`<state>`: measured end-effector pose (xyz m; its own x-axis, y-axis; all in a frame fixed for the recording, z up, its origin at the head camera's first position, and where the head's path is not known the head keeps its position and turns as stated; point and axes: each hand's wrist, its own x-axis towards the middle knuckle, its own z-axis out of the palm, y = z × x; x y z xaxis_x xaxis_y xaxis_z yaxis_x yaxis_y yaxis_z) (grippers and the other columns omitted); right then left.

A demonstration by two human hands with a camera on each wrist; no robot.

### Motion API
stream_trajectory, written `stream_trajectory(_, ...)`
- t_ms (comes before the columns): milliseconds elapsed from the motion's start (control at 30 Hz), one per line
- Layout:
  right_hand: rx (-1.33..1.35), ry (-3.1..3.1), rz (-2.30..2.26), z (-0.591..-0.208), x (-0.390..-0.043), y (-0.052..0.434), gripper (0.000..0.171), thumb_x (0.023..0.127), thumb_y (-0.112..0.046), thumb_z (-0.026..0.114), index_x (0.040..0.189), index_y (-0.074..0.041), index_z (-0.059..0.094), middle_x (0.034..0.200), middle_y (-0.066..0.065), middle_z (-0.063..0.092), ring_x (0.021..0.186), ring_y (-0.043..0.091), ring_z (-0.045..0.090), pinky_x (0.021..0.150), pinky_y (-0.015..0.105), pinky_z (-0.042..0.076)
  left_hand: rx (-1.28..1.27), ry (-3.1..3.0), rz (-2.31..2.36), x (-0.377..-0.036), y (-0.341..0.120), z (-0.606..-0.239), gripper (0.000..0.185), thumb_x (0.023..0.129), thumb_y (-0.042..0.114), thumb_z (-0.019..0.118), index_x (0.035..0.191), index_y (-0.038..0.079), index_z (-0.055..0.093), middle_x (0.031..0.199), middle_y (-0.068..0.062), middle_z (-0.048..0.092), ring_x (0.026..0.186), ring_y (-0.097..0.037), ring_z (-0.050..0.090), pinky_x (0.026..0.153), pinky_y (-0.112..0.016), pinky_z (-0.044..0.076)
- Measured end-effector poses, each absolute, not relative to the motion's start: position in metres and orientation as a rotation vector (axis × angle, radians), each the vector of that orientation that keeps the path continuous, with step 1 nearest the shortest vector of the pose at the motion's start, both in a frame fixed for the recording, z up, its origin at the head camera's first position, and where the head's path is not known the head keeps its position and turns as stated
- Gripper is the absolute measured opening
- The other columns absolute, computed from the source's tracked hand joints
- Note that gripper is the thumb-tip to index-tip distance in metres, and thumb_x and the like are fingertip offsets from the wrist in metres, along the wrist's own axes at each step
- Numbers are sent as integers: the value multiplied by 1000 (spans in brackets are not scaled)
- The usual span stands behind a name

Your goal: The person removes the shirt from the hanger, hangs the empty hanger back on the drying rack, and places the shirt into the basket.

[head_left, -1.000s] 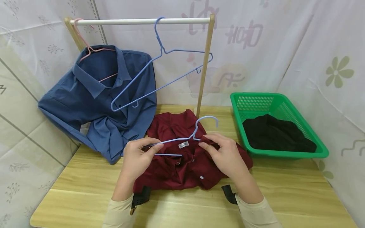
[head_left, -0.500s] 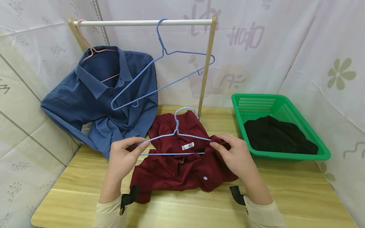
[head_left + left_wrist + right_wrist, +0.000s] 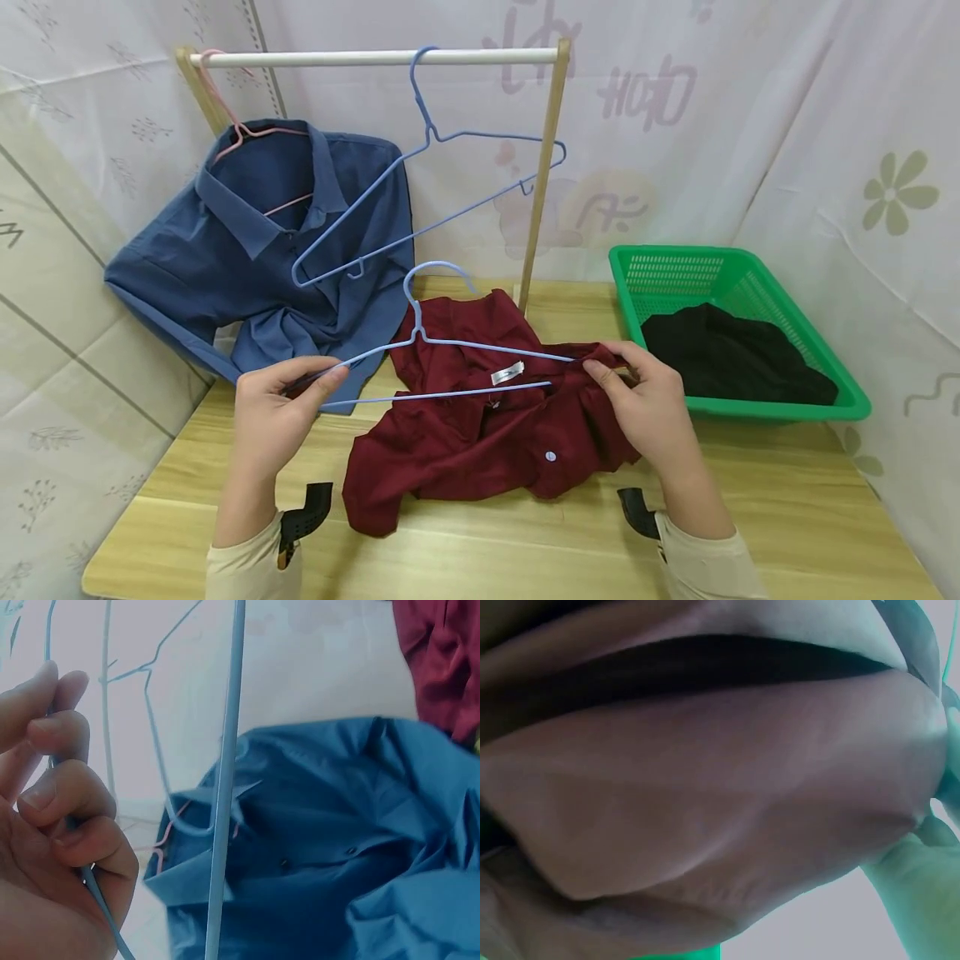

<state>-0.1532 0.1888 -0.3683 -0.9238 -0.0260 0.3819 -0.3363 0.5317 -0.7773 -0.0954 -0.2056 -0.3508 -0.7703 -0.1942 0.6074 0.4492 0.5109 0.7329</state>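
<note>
A light blue clothes hanger [image 3: 417, 319] is held level above the table, its hook tipped toward the rack. My left hand [image 3: 277, 408] grips its left arm between thumb and curled fingers; in the left wrist view its bar [image 3: 226, 780] crosses close in front. The maroon shirt [image 3: 442, 458] lies beneath, with a white neck label [image 3: 507, 372] showing. My right hand [image 3: 645, 400] pinches the shirt's neckline edge, where the hanger's right arm runs into the cloth. That end of the hanger is hidden inside. Shirt fabric [image 3: 727, 780] fills most of the right wrist view.
A rack with a white rail [image 3: 315, 59] stands behind. From it hang a blue shirt [image 3: 247, 267] on a pink hanger [image 3: 238, 132] and a bare blue hanger [image 3: 480, 134]. At the right, a green basket [image 3: 750, 410] holds black cloth [image 3: 727, 354].
My hands have spread apart, left hand leftward and right hand rightward. The hanger has moved left and its hook has swung left; the shirt's neckline is drawn to the right.
</note>
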Motion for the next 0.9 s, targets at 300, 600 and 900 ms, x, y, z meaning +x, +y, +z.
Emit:
stream_trajectory(300, 139, -2430, 1335, -367, -155, 191, 21, 101, -19, 75, 120, -10, 77, 100, 10, 77, 83, -7, 60, 69, 11, 49, -214, -2100, -1262, -84, -218, -342, 15, 82, -14, 82, 89, -1, 82, 68, 17, 66, 50, -2, 42, 45, -27, 32)
stream_trajectory(600, 45, -2327, 1505, -369, -162, 203, 21, 106, -14, 66, 124, -5, 70, 81, -18, 65, 69, -2, 65, 62, 14, 57, -199, -2051, -1265, -80, -233, -346, 15, 81, -18, 80, 89, -6, 81, 70, 19, 66, 53, -2, 44, 47, -22, 33)
stream_trajectory(900, 114, -2481, 1449, -370, -166, 214, 27, 108, -21, 64, 131, -6, 67, 99, -8, 71, 84, -7, 66, 71, 12, 57, 31, -1896, -1316, -70, -249, -324, 11, 84, -17, 78, 93, -11, 80, 70, 15, 72, 55, -1, 52, 53, -13, 40)
